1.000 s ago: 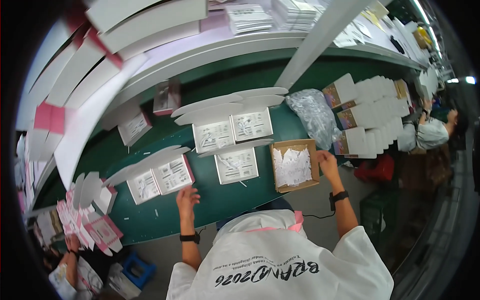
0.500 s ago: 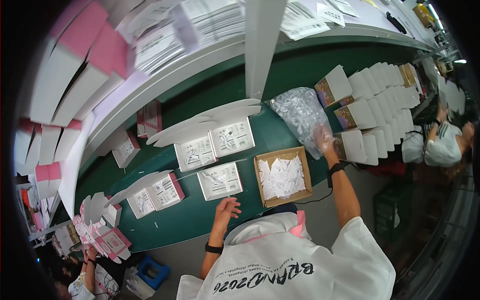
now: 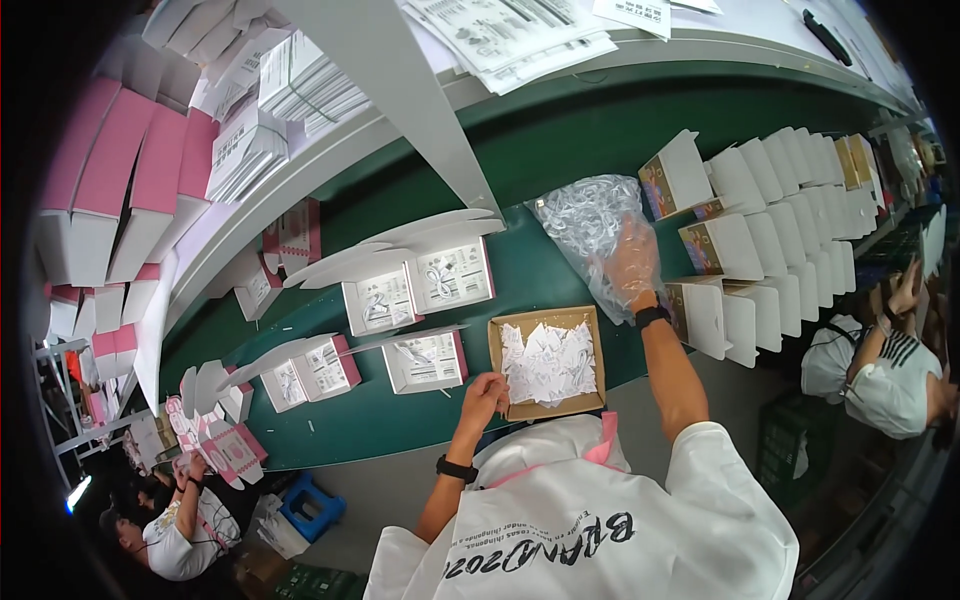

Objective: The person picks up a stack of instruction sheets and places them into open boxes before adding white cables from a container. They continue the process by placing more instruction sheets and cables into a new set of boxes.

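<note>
My right hand (image 3: 632, 262) reaches into a clear plastic bag (image 3: 585, 225) full of coiled white cables. Film and cables cover its fingers, so their grip is unclear. My left hand (image 3: 485, 398), loosely bent and with nothing visible in it, is at the left rim of a brown carton (image 3: 548, 408). Small folded white papers (image 3: 550, 362) fill that carton. To its left stands an open white box (image 3: 430, 372) with a printed sheet and a small white item inside. Farther back, two open boxes (image 3: 378, 305) each hold a coiled white cable.
Rows of open white-lidded boxes (image 3: 740, 255) stand at the right. More open boxes (image 3: 305, 380) sit at the left of the green table (image 3: 400, 418). A grey post (image 3: 420, 110) rises behind, below a shelf with paper stacks (image 3: 510, 40). Co-workers (image 3: 190, 530) are at both sides.
My right hand has moved deeper into the cable bag. My left hand has shifted right to the carton's rim. The whole view has turned slightly.
</note>
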Demonstrator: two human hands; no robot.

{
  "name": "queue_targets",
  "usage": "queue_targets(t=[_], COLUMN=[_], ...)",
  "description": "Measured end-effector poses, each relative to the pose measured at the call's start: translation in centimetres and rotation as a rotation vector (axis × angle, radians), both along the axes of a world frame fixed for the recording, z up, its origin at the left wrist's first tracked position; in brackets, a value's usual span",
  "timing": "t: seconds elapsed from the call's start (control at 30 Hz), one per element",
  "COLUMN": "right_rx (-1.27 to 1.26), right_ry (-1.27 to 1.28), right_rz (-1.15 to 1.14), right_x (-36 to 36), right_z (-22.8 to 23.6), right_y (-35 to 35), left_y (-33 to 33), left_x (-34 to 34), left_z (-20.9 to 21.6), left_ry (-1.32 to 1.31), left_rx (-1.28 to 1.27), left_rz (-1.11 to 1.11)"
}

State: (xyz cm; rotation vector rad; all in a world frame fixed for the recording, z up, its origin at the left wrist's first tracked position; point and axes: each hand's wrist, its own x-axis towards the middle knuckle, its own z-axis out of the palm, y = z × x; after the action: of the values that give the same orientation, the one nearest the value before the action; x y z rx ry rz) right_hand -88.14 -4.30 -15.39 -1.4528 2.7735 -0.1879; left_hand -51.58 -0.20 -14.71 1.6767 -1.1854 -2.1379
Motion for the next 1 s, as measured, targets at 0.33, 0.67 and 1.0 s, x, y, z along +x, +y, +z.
queue_targets(t=[0.33,0.67,1.0], right_rx=[-0.074,-0.201,-0.574], right_ry=[0.098,-0.285,-1.532], right_rz=[0.029,-0.158,-0.614], right_x=[-0.1,-1.7,2.8], right_z=[-4.2,-8.2,-0.4], right_y=[3.3,10.0,11.7], left_y=[0.5,0.9,0.6], left_x=[0.2,-0.1,0.2], left_z=[-0.3,0.2,-0.2], left_ry=[-0.004,0.042,0.067], left_rx=[-0.020,-0.002,0.031], left_rz=[0.081,0.044,-0.016])
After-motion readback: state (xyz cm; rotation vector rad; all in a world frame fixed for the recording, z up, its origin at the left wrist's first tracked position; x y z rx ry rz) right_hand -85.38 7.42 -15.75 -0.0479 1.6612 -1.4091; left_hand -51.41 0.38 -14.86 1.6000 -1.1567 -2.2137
